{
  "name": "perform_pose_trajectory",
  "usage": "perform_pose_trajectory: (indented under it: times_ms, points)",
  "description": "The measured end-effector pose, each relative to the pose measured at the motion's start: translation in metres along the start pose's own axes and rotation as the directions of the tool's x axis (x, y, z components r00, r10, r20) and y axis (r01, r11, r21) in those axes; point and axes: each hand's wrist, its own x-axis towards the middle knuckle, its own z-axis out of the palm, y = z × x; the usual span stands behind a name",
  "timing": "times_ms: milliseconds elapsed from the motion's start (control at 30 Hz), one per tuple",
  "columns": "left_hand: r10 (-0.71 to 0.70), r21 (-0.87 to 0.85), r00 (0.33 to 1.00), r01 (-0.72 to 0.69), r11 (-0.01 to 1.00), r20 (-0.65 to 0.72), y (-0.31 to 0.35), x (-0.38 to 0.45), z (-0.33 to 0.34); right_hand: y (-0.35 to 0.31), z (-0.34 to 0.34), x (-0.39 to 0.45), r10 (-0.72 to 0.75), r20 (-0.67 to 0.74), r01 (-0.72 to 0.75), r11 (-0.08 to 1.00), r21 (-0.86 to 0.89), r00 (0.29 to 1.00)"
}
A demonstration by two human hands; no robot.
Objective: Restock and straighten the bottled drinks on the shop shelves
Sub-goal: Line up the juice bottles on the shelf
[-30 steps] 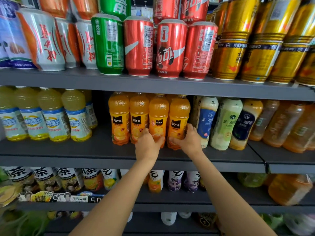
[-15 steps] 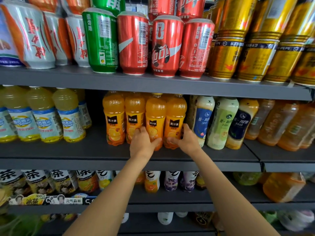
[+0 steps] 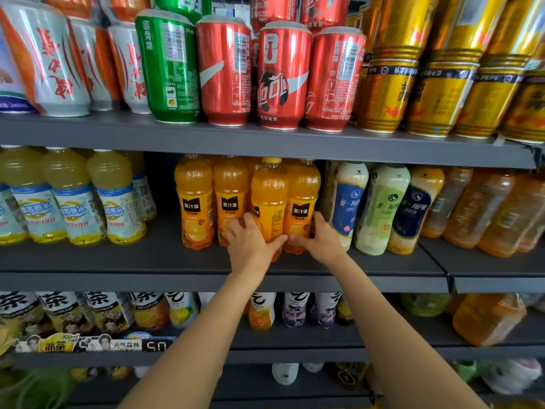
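Both hands at middle shelf (image 3: pixel 147 261) front: left hand (image 3: pixel 250 243) wraps third orange juice bottle (image 3: pixel 269 202), right hand (image 3: pixel 321 240) wraps fourth orange juice bottle (image 3: pixel 302 199) beside it. Red cans (image 3: pixel 283 75) on the shelf above.

My hands sit on orange bottles (image 3: pixel 269 202) with black label squares; red cans (image 3: pixel 283 75), a green can (image 3: pixel 169 66) and gold cans (image 3: pixel 442 95) above, on grey shelves (image 3: pixel 265 140).
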Motion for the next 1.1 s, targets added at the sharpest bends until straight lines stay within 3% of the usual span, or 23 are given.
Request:
perform_pose_trajectory:
  times_ms: [200, 300, 533, 600, 700, 767, 867, 1000, 1100]
  points:
    - [0.207, -0.260, 0.965, -0.161, 0.952, 0.163, -0.025, 0.014, -0.022, 0.000, 0.000, 0.000, 0.006, -0.003, -0.006, 1.000, -0.029, 1.000]
    - [0.242, -0.175, 0.954, -0.212, 0.961, 0.178, -0.024, 0.010, -0.022, -0.001, 0.001, 0.000, 0.011, -0.014, -0.012, 0.999, -0.040, 1.000]
    - [0.027, -0.002, 0.996, -0.028, 1.000, -0.089, 0.002, -0.004, 0.003, -0.001, 0.001, -0.002, 0.005, -0.022, -0.006, 0.998, -0.058, 1.000]
    - [0.045, -0.026, 0.996, -0.047, 0.999, -0.083, -0.002, -0.001, 0.003, -0.001, 0.002, -0.002, 0.010, -0.022, -0.011, 0.999, -0.052, 1.000]
    - [0.121, -0.132, 0.992, -0.115, 0.985, 0.036, -0.015, 0.006, -0.009, 0.000, 0.002, -0.001, 0.009, -0.029, -0.011, 0.999, -0.050, 1.000]
    - [0.171, -0.086, 0.983, -0.165, 0.983, 0.065, -0.018, 0.009, -0.015, 0.001, 0.003, -0.001, 0.003, -0.034, -0.006, 0.998, -0.065, 0.999]
    - [0.143, 0.014, 0.990, -0.143, 0.990, -0.007, -0.009, 0.001, -0.011, 0.000, 0.005, -0.004, -0.007, -0.048, 0.003, 0.997, -0.081, 0.999]
    - [0.014, -0.016, 0.997, -0.015, 1.000, -0.077, 0.000, -0.004, 0.003, 0.002, 0.007, -0.006, -0.017, -0.072, 0.012, 0.997, -0.072, 0.997]
    - [0.016, 0.051, 0.991, -0.009, 0.999, -0.132, 0.000, -0.004, 0.006, 0.002, 0.005, -0.002, -0.003, -0.048, 0.001, 0.999, -0.049, 0.999]
